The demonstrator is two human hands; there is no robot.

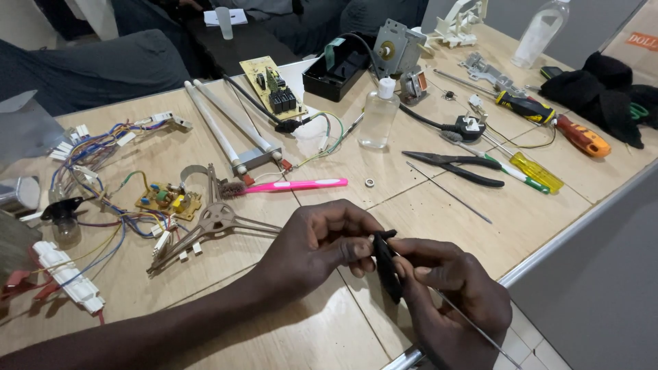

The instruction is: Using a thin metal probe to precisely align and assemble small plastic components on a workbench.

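My left hand (312,243) and my right hand (449,298) meet at the near edge of a wooden table (439,212). Both pinch a small flat black part (386,267), held upright between the fingertips. A thin metal rod (473,325) runs from under my right hand toward the lower right; whether the hand grips it I cannot tell. A pink toothbrush (291,186) lies just beyond my left hand.
Black pliers (456,166), yellow and orange screwdrivers (548,116), a clear plastic bottle (379,113), two white tubes (223,127), circuit boards (273,85), wire harnesses (103,178) and a metal three-arm bracket (216,223) are spread over the table. The edge drops to tiled floor at right.
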